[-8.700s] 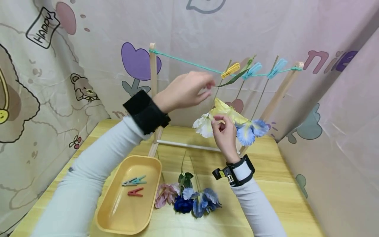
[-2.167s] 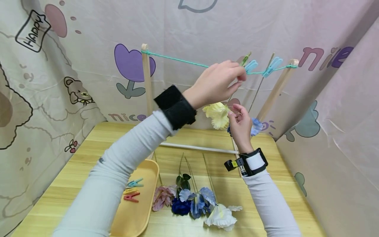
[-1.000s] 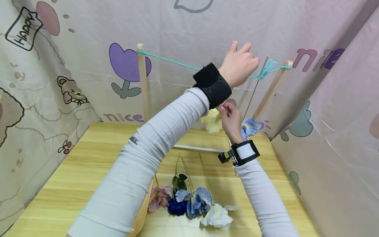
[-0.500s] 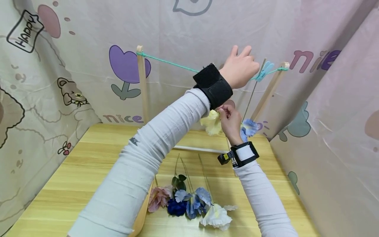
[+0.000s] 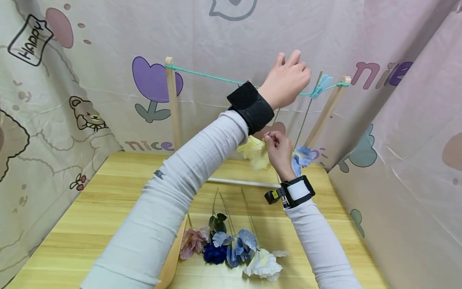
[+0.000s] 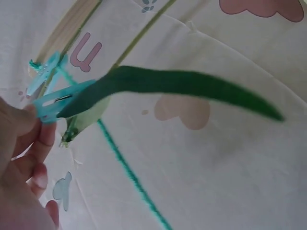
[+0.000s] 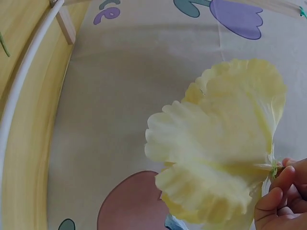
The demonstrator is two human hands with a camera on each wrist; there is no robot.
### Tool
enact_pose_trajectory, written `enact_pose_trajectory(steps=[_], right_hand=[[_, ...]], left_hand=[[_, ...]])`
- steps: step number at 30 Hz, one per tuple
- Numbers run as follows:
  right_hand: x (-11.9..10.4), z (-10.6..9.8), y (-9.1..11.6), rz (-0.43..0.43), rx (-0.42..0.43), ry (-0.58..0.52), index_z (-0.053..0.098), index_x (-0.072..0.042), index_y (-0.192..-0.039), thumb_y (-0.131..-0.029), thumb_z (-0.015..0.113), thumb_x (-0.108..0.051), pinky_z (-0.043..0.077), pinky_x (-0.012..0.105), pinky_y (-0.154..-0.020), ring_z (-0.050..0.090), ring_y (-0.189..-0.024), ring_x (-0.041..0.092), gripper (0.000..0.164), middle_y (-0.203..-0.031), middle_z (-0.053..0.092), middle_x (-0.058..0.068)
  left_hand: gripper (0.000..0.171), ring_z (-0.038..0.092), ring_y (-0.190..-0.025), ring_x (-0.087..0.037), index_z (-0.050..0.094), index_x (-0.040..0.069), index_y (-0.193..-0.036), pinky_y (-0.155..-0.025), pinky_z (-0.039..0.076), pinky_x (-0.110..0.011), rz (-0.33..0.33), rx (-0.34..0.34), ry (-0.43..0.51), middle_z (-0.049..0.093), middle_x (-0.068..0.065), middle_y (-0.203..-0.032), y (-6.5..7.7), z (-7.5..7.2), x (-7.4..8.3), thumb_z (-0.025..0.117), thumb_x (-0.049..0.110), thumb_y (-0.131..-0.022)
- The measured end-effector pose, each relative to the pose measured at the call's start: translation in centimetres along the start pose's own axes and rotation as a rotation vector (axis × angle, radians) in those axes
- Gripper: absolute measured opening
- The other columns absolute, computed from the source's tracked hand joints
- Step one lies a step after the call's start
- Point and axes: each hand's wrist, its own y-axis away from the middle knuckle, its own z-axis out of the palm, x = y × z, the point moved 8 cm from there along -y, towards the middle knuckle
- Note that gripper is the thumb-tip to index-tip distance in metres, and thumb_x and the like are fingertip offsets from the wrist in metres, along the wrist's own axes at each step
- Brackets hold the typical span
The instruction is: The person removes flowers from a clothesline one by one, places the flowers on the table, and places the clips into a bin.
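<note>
My left hand is up at the green cord, its fingertips hidden in the head view. In the left wrist view its thumb and fingers pinch the ends of a light blue clothespin, beside a green leaf and the stem top. Lower down, my right hand pinches the stem of a yellow artificial flower just behind its bloom, which hangs head down. Another light blue clothespin holds the stem of a blue flower on the cord, close to the right post.
The green cord runs between two wooden posts, joined low down by a white rod. On the table lie a pink flower, a dark blue rose, a blue iris and a white flower. My left sleeve mostly covers the yellow tray.
Since the oldest frame, the white flower has gone from cord to table and the yellow clothespin has left the cord. My left hand moved right to the blue clothespin; lately both hands shift slightly.
</note>
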Motion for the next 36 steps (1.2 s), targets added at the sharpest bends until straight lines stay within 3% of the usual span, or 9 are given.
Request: enact_pose_trajectory(steps=[8,13,21,24,28,32,36], right_hand=[[-0.1,0.0,0.8,-0.003,-0.027,-0.041,0.065,0.004,-0.084,-0.092,0.058,-0.010,0.028,0.013,-0.049,0.040,-0.051,-0.002,0.018,-0.089,0.069,0.016],[0.1,0.2,1.3,0.017,-0.056,-0.051,0.065,0.004,-0.084,-0.092,0.057,-0.009,0.028,0.013,-0.048,0.039,-0.050,-0.003,0.017,-0.090,0.069,0.017],[0.1,-0.1,3.0,0.048,-0.147,-0.001,0.065,0.000,-0.085,-0.092,0.057,-0.010,0.029,0.016,-0.051,0.039,-0.053,0.004,0.015,-0.086,0.068,0.016],[-0.1,-0.4,4.0,0.040,-0.207,0.025,0.066,-0.002,-0.088,-0.093,0.057,-0.012,0.031,0.019,-0.053,0.040,-0.055,0.007,0.015,-0.080,0.065,0.013],[-0.2,-1.1,5.3,0.033,-0.277,0.040,0.066,-0.002,-0.088,-0.092,0.058,-0.011,0.034,0.019,-0.054,0.042,-0.057,0.006,0.013,-0.081,0.066,0.014],[0.0,-1.8,6.7,0.069,-0.352,0.035,0.067,0.001,-0.088,-0.091,0.058,-0.008,0.040,0.016,-0.053,0.051,-0.059,0.001,0.013,-0.086,0.069,0.016],[0.2,-1.9,8.4,0.087,-0.441,0.029,0.067,0.004,-0.093,-0.090,0.058,-0.006,0.046,0.016,-0.056,0.057,-0.062,0.000,0.013,-0.082,0.070,0.016]], left_hand=[[0.029,0.031,-0.112,-0.018,0.055,0.022,-0.119,-0.086,0.016,-0.034,-0.114,-0.024,0.141,0.056,0.006,-0.115,0.1,0.3,-1.6,0.033,0.029,-0.102],[0.030,0.031,-0.113,-0.016,0.053,0.026,-0.122,-0.089,0.017,-0.033,-0.178,-0.029,0.224,0.054,0.011,-0.121,0.1,0.3,-2.5,0.033,0.035,-0.101],[0.032,0.031,-0.117,-0.013,0.051,0.026,-0.125,-0.093,0.019,-0.032,-0.226,0.108,0.338,0.052,0.012,-0.126,1.0,-1.4,-4.4,0.033,0.035,-0.101],[0.032,0.032,-0.117,-0.013,0.052,0.024,-0.125,-0.094,0.019,-0.032,-0.215,0.164,0.362,0.053,0.011,-0.127,2.7,-2.3,-5.2,0.035,0.035,-0.101],[0.029,0.033,-0.116,-0.016,0.055,0.020,-0.123,-0.096,0.020,-0.034,-0.198,0.190,0.390,0.055,0.008,-0.125,6.0,-2.4,-6.0,0.041,0.031,-0.100],[0.026,0.036,-0.112,-0.022,0.057,0.014,-0.118,-0.095,0.022,-0.039,-0.165,0.193,0.422,0.058,0.001,-0.121,10.5,-1.2,-6.5,0.048,0.025,-0.098],[0.023,0.039,-0.106,-0.028,0.059,0.007,-0.113,-0.092,0.025,-0.045,-0.139,0.178,0.470,0.060,-0.007,-0.116,15.6,1.1,-6.8,0.053,0.020,-0.095]])
